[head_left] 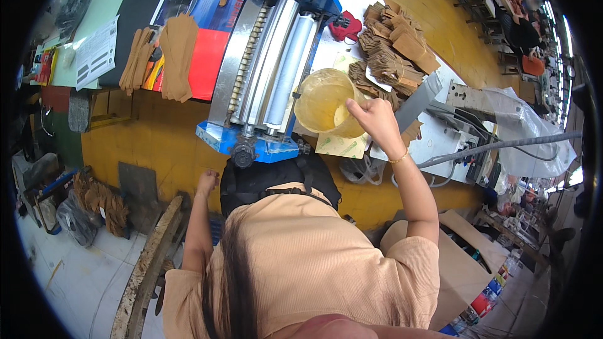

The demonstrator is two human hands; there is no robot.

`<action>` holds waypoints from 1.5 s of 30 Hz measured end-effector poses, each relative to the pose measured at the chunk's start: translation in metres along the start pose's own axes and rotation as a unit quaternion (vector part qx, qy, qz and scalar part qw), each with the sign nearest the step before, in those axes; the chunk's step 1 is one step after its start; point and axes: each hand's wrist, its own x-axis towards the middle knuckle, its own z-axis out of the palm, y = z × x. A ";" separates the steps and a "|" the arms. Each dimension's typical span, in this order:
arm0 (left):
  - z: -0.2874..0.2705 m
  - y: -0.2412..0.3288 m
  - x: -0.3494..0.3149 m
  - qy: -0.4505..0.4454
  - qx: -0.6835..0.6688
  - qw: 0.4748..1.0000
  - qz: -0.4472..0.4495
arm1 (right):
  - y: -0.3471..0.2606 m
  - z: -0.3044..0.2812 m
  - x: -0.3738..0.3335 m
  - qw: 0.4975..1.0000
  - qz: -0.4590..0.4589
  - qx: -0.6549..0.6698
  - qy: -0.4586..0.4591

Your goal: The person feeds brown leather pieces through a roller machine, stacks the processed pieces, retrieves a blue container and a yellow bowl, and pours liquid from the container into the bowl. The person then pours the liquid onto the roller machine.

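My right hand [377,122] grips the rim of a cloudy yellowish plastic tub [326,97], thumb on top and fingers down its far side. The tub is tilted so its inside shows, with yellowish residue on the wall. It stands just right of a blue roller machine [267,69], whose long metal rollers lie between blue end housings. My left hand [208,181] hangs low by my side, left of the machine's near end. Its fingers are curled in, and nothing shows in them.
Bundled brown cut pieces [396,50] are piled beyond the tub, beside a red cloth item [345,26]. More brown strips [178,56] lie left of the machine on a red sheet [206,63]. A grey hose [502,145] crosses at right. Below left runs a worn wooden beam [147,270].
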 end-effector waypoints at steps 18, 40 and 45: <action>-0.005 0.013 -0.008 -0.007 -0.012 1.000 -0.020 | 0.013 -0.011 0.031 1.000 0.017 -0.003 -0.001; 0.002 0.017 -0.008 0.001 -0.023 0.999 -0.023 | -0.006 -0.026 0.059 0.998 0.012 -0.060 -0.007; 0.003 0.019 -0.008 0.006 -0.033 0.999 -0.036 | -0.007 -0.024 0.060 0.998 -0.029 -0.052 0.024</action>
